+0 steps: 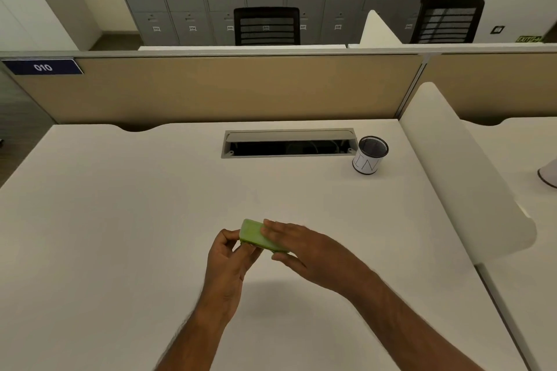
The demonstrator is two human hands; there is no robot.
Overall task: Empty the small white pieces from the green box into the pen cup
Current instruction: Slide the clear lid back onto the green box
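Green box (pixel 256 235) is held above the white desk (pixel 120 220) by both hands. Left hand (pixel 229 259) pinches its near-left end, and right hand (pixel 301 247) closes over its right side from above. Far to the upper right of the grip stands the pen cup (pixel 370 154), upright, well apart from the box.

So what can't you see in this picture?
All in the head view:
- The white pieces: the green box looks closed, held in both hands.
- Part of the box: the right hand and left hand cover it.
- Inside the pen cup: too dark to see into.
- The cable slot: dark shadow inside.
- The white thing at the right edge: cut off.
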